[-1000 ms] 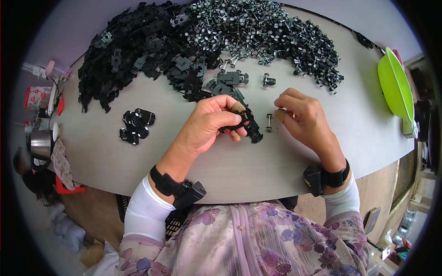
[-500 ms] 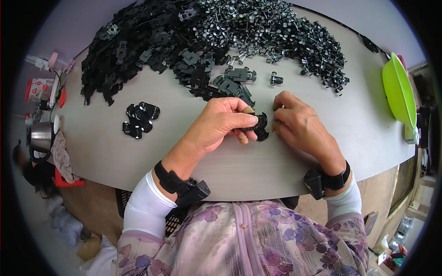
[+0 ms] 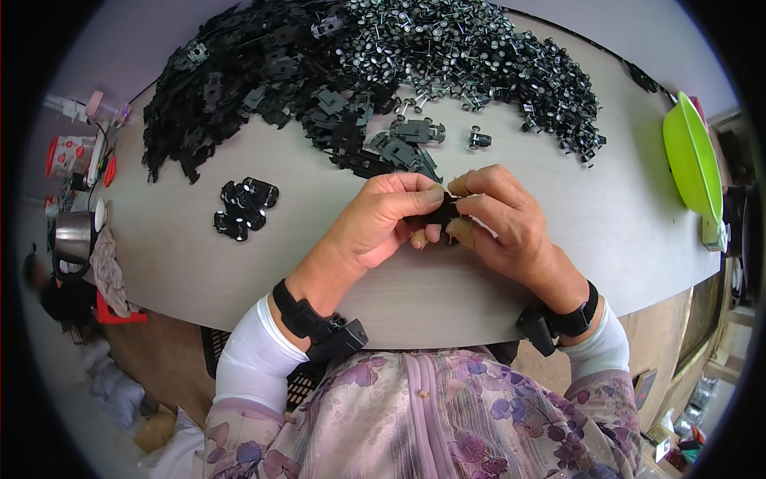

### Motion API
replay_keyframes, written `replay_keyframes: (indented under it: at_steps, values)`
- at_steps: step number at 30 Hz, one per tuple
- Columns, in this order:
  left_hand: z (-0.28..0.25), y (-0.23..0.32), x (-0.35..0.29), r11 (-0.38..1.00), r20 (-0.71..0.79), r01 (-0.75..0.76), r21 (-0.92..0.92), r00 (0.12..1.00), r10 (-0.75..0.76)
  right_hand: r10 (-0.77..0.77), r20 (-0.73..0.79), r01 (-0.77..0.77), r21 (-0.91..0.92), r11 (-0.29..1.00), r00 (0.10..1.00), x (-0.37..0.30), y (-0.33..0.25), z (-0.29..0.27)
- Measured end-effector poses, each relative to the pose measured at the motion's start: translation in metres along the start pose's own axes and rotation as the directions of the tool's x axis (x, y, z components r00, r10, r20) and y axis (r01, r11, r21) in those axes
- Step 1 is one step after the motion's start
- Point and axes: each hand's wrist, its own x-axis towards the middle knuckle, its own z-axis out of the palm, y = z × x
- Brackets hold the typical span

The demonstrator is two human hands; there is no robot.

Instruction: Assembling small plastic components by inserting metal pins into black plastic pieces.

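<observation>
A black toy car chassis (image 3: 441,214) is held between both hands above the near middle of the table. My left hand (image 3: 373,219) pinches its left side between thumb and fingers. My right hand (image 3: 511,221) has its fingertips, some with tan wraps, closed on the right end; they cover much of it, and any small part in them is hidden. Beyond the hands lie dark grey chassis (image 3: 404,152) and a loose wheel-and-axle piece (image 3: 479,139). Several black chassis with wheels (image 3: 243,209) sit grouped to the left.
A large heap of black chassis (image 3: 231,92) covers the back left of the table (image 3: 171,263); a heap of wheel axles (image 3: 455,52) adjoins it on the right. A lime green basin (image 3: 690,156) stands at the right edge. A steel pot (image 3: 72,237) and a cloth (image 3: 109,267) are at far left.
My right hand has moved left from the bare tabletop onto the chassis, and its fingers now close on the right end. My left hand keeps its hold.
</observation>
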Motion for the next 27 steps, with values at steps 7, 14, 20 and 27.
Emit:
replay_keyframes:
  at_steps: [7,14,20,27]
  values:
    - [-0.001,-0.006,-0.004,0.98,0.094,0.018,-0.197,0.996,0.001,0.06,0.021,-0.062,0.099,0.993,0.998,-0.005,-0.004,-0.003]
    - [0.009,-0.01,-0.006,0.973,0.099,-0.02,-0.231,0.994,0.044,-0.058,-0.076,0.063,0.074,0.995,0.995,-0.001,-0.009,0.004]
    - [0.003,-0.008,-0.003,0.975,-0.009,-0.07,-0.209,0.997,0.07,0.228,0.047,-0.228,0.403,0.887,0.972,-0.007,-0.004,0.007]
    - [0.007,-0.005,-0.003,0.991,-0.059,-0.097,-0.089,0.994,0.092,0.31,0.035,-0.289,0.473,0.832,0.95,-0.013,0.006,0.007]
